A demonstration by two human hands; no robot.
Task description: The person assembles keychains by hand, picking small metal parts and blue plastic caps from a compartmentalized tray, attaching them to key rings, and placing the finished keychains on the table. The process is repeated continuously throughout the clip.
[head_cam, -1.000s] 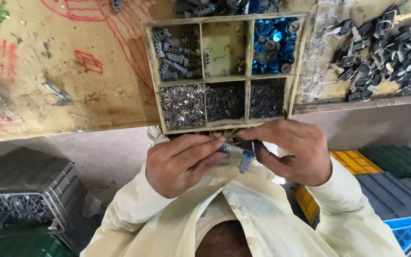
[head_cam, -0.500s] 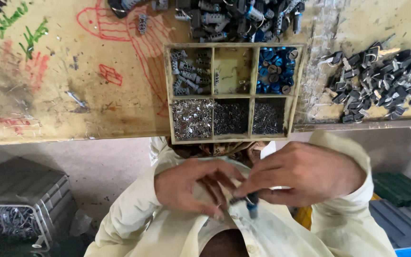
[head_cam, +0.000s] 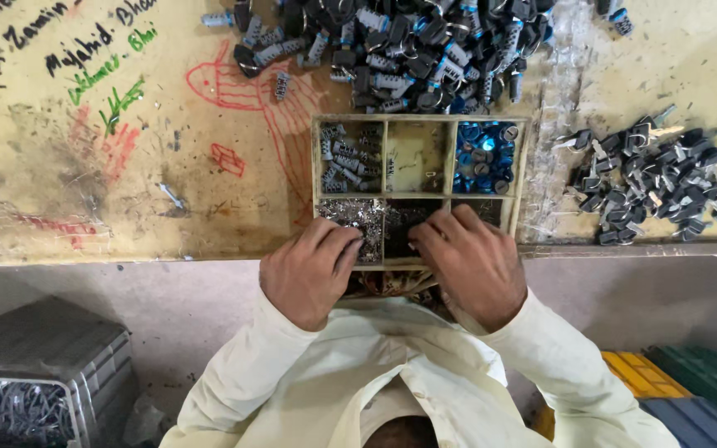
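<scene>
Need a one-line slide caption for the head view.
Both hands, left hand and right hand, reach into the near compartments of a six-compartment wooden tray of small metal parts.

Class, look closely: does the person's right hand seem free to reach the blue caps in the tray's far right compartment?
Probably yes: the right hand rests on the tray's near row, and nothing covers the blue caps just beyond.

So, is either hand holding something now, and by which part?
Cannot be told: left hand and right hand reach into the tray, fingertips hidden.
</scene>
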